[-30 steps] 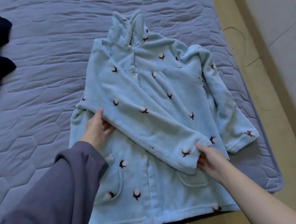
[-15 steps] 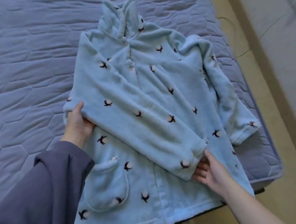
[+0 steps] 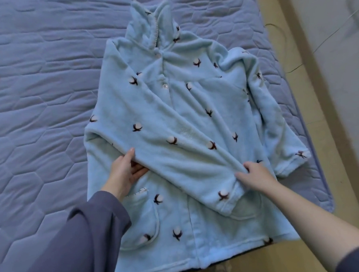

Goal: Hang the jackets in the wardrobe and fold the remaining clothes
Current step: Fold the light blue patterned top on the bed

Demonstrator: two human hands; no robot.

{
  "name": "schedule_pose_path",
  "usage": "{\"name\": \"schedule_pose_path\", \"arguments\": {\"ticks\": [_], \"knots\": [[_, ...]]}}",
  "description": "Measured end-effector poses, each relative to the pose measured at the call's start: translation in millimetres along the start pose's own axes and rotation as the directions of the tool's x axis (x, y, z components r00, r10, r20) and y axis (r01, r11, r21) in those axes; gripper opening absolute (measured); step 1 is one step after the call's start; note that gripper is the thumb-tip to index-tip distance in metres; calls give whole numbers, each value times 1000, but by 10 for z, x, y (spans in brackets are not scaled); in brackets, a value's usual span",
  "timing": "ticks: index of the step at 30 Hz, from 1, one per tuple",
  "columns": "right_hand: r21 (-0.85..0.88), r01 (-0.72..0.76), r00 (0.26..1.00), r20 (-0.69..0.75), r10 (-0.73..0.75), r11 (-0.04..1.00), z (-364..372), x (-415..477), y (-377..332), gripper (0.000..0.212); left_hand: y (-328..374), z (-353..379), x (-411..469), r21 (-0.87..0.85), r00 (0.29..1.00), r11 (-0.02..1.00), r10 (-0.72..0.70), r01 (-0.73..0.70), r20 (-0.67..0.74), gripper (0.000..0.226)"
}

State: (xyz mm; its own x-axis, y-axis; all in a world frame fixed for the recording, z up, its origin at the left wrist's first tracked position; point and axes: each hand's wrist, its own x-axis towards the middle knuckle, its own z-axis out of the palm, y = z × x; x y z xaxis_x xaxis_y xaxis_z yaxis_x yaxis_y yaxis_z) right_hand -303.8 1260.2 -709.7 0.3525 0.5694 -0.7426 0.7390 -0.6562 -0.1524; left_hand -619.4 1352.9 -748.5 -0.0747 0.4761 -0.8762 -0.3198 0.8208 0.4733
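the blue fleece top (image 3: 194, 114) is spread on the bed (image 3: 35, 102), just ahead of both hands. its folded sleeve (image 3: 175, 157) is held near the fold by the left hand (image 3: 124, 173), thumb above and fingers beneath. the cuff end lies under the right hand (image 3: 256, 177); whether it is pinched or only pressed cannot be told. the sleeve is best drawn taut between the hands and smoothed flat before the other sleeve (image 3: 279, 129), beyond the right hand, is folded.
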Motion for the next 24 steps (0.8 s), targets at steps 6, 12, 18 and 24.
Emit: {"name": "schedule_pose_path", "arguments": {"ticks": [6, 12, 18, 24], "knots": [[29, 226, 973, -61, -224, 974, 72, 410, -881, 27, -253, 52, -106, 219, 979, 969, -145, 111, 144, 22], [12, 72, 987, -147, -70, 997, 73, 509, -553, 41, -407, 96, -119, 268, 999, 963, -32, 38, -26, 19], [62, 163, 987, -19, -162, 985, -27, 252, -210, 29, -759, 417, -560, 417, 979, 891, -202, 179, 12, 11], [188, -16, 905, -414, 94, 982, -580, 439, 503, 34, -1099, 614, -877, 949, 976, 295, 147, 113, -161, 28]]}}
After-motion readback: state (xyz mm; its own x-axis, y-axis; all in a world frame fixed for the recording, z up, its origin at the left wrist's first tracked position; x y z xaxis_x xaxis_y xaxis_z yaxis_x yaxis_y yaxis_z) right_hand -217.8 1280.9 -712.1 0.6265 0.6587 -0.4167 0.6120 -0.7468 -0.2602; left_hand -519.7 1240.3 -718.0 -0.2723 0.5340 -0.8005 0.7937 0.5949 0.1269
